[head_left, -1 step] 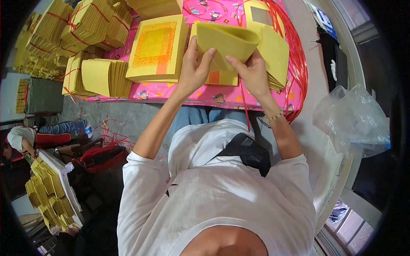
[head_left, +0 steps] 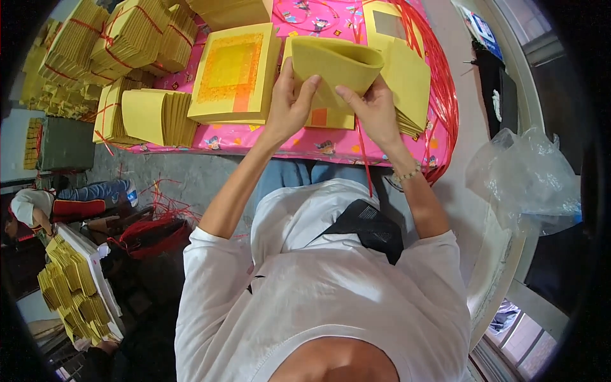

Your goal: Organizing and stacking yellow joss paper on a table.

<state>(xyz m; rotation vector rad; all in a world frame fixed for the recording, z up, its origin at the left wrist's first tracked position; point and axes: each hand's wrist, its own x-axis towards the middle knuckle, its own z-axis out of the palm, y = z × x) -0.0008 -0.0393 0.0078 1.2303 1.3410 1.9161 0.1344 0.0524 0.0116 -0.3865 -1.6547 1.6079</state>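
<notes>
Both my hands hold a piece of plain yellow paper (head_left: pixel 334 67), raised above the table and bent over into a loop whose top edge gapes. My left hand (head_left: pixel 291 102) grips its left side, thumb in front and fingers mostly hidden behind. On the lower right, my right hand (head_left: pixel 375 111) pinches it the same way. Beneath lies another yellow sheet with an orange patch (head_left: pixel 319 118), mostly covered. Left of my hands sits a thick stack of yellow paper with an orange-printed top (head_left: pixel 230 70). Plain folded yellow papers (head_left: pixel 412 86) lie fanned beside my right hand.
A pink patterned cloth (head_left: pixel 223 137) covers the table. Red plastic strips (head_left: pixel 447 95) hang along its right edge. Bundles tied with red strip (head_left: pixel 127 41) and loose folded papers (head_left: pixel 153 118) stand left. A clear plastic bag (head_left: pixel 528 181) is at right; another person (head_left: pixel 38 207) works far left.
The bent paper has shifted very slightly to the left in my hands. My grip looks the same.
</notes>
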